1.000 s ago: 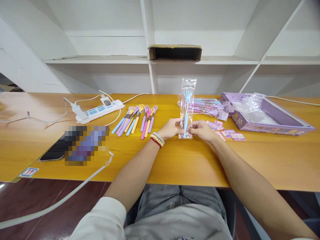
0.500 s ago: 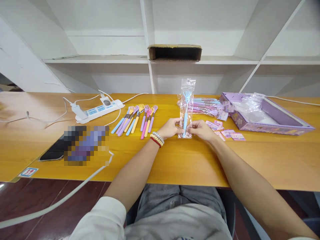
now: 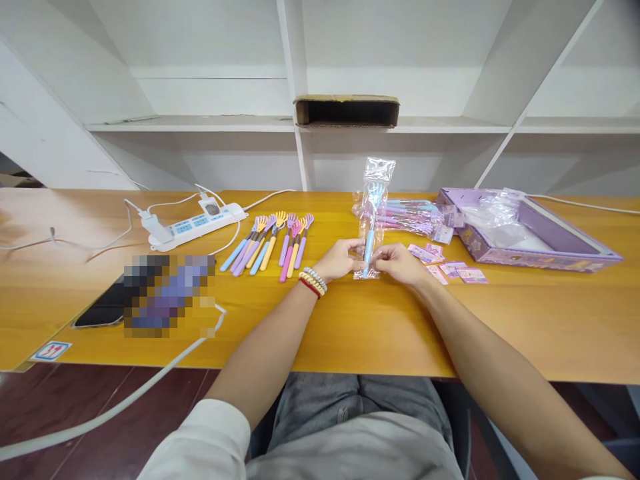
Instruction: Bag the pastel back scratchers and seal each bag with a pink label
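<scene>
A light-blue back scratcher [image 3: 371, 235] with a hand-shaped head sits inside a clear plastic bag [image 3: 379, 170], upright with its top leaning slightly right. My left hand [image 3: 343, 259] is closed on the lower left of the bag and the handle. From the other side, my right hand [image 3: 397, 263] pinches the bag's lower right edge beside the handle. Several loose back scratchers [image 3: 273, 243] in yellow, purple, pink and blue lie to the left. Behind my right hand is a pile of bagged back scratchers [image 3: 407, 217]. Small printed cards [image 3: 453, 269] lie to its right.
An open purple display box [image 3: 545, 257] holding clear bags stands at the right. On the left are a white power strip [image 3: 200, 227] with cables and a dark phone-like slab [image 3: 107, 298] beside a blurred patch. A cardboard box [image 3: 347, 111] sits on the white shelf behind.
The bag's top has tipped a little to the right, and its lower end has shifted slightly left. Both hands keep their hold. The whole view has moved slightly.
</scene>
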Tool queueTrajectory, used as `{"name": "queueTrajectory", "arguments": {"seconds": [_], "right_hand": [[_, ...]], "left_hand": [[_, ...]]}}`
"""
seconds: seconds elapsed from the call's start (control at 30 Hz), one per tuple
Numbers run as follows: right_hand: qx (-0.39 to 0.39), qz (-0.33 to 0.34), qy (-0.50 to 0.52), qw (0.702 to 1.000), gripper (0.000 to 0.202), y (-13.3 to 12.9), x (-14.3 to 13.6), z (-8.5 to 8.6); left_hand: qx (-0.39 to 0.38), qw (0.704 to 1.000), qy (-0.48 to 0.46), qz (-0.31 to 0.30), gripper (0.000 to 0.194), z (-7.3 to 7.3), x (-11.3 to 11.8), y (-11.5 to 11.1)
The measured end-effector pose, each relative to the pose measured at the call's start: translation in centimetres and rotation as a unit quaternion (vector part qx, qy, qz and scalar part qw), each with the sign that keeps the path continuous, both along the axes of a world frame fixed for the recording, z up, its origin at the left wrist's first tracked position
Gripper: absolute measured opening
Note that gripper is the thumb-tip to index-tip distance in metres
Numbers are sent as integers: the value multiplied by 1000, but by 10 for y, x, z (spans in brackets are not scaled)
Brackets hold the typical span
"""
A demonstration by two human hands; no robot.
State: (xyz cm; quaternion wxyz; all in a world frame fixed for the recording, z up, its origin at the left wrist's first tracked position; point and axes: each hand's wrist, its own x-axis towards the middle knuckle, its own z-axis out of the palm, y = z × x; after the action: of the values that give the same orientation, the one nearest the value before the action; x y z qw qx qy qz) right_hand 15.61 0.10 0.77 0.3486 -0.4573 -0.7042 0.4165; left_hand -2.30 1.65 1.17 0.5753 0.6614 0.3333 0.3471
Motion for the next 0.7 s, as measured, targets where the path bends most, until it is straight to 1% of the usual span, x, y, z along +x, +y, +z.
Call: {"name": "queueTrajectory", "arguments": {"seconds": [0.13,0.23,0.37,0.47,0.57,0.7], "right_hand": [[2,6,10,1000,16,1,1,-1],[-10,15,23,1000,17,3,3,-1],[-22,8,12,1000,14,2,4,1],[-14,-2,0,1000,11,-1,3,4],[-6,5,3,1000,8,-3,2,6],[-16,13,8,1000,8,-2,3,6]], "left_hand": [[-7,1000,-9,-5,52,2,1,0],[-8,1000,-5,4,52,4,0,0],[-4,1000,-2,13,51,4,-1,0],[-4,1000,-5,-2,49,3,-1,0],[3,1000,-11,-22,48,1,0,0],[6,999,-26,-23,48,1,1,1]]}}
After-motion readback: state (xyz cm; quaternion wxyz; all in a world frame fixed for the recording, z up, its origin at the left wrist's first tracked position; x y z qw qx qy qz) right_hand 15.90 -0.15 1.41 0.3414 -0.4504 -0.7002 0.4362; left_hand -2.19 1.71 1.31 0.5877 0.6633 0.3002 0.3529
